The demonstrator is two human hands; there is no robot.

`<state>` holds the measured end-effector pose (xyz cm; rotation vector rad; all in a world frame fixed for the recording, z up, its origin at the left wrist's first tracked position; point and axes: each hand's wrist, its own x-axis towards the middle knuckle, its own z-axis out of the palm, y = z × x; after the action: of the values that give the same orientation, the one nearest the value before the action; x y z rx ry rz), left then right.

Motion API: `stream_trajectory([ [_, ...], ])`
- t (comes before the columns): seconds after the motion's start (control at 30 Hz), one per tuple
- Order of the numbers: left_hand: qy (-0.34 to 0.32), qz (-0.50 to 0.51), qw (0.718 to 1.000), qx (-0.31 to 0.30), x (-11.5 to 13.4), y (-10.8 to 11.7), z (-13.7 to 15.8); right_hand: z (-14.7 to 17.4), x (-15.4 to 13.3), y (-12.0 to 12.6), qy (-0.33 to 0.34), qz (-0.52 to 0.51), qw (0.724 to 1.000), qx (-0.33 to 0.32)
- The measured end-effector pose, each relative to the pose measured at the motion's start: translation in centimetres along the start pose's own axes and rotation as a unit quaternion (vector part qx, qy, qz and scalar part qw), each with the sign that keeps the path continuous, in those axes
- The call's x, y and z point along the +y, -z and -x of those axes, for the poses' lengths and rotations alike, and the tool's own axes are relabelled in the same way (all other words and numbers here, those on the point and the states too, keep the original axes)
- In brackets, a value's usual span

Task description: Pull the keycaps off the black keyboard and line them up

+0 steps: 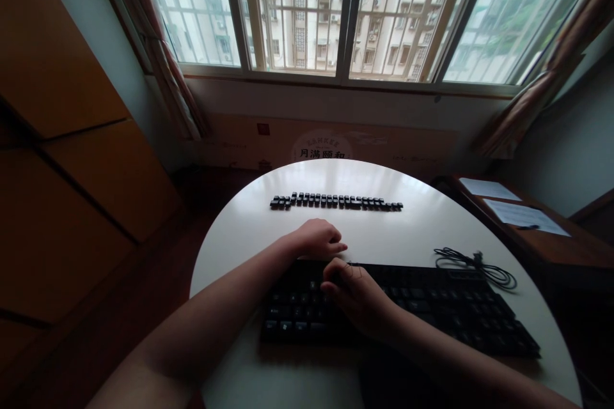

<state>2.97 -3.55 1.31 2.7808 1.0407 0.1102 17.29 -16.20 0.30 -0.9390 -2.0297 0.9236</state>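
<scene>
A black keyboard (417,297) lies on the white round table, with part of its top row dark and seemingly without caps. My right hand (357,297) is closed over its left half, fingers wrapped round what looks like a wire keycap puller (355,270), whose thin wires show above the knuckles. Just beyond the keyboard's back edge, my left hand (317,238) is curled, a fingertip pointing right; anything inside it is hidden. Farther back, many loose black keycaps (330,200) stand in a long row.
A coiled black cable (480,265) lies by the keyboard's back right corner. The round table (230,230) has its far edge behind the keycaps. At right is a brown desk (537,249) with papers (522,216) and a pen. A barred window (345,13) is ahead.
</scene>
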Motion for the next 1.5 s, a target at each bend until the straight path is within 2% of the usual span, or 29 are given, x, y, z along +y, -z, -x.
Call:
stream_trajectory([
  [0.27, -0.002, -0.013, 1.0, 0.007, 0.1, 0.0, -0.1, 0.1, 0.1, 0.0, -0.012, -0.029, 1.0, 0.005],
  [0.43, 0.008, -0.006, 1.0, -0.001, 0.2, 0.0, -0.2, 0.5, 0.7, -0.5, -0.041, -0.167, 0.982, 0.081],
  [0.5, 0.01, 0.007, 1.0, -0.014, 0.1, 0.1, -0.3, 0.7, 0.7, -0.5, -0.044, -0.2, 0.975, 0.086],
  [0.57, 0.012, 0.032, 0.999, -0.027, -0.1, 0.5, -0.2, 0.9, 0.3, 0.0, -0.042, -0.182, 0.978, 0.088],
  [0.67, 0.004, 0.09, 0.995, -0.043, 0.1, 1.7, 0.5, 1.2, -0.4, 2.0, -0.042, -0.088, 0.989, 0.115],
  [0.8, -0.054, 0.199, 0.978, -0.046, 1.6, 3.8, 1.8, 1.3, -0.5, 5.6, -0.031, 0.05, 0.99, 0.124],
  [0.9, -0.096, 0.252, 0.962, -0.053, 3.0, 4.5, 2.3, 1.3, 0.1, 7.3, 0.006, 0.089, 0.991, 0.104],
  [1.03, -0.132, 0.276, 0.951, -0.049, 3.5, 4.0, 2.3, 1.3, 0.8, 7.6, 0.059, 0.115, 0.989, 0.075],
  [1.23, -0.128, 0.279, 0.95, -0.061, 2.8, 3.6, 2.1, 1.1, 1.1, 6.9, 0.093, 0.139, 0.984, 0.059],
  [1.4, -0.119, 0.291, 0.949, -0.032, 1.9, 3.8, 2.1, 1.2, 1.4, 7.0, 0.09, 0.142, 0.976, 0.135],
  [1.5, -0.069, 0.266, 0.961, 0.023, 0.4, 4.0, 2.1, 1.3, 1.3, 7.4, 0.082, 0.143, 0.967, 0.196],
])
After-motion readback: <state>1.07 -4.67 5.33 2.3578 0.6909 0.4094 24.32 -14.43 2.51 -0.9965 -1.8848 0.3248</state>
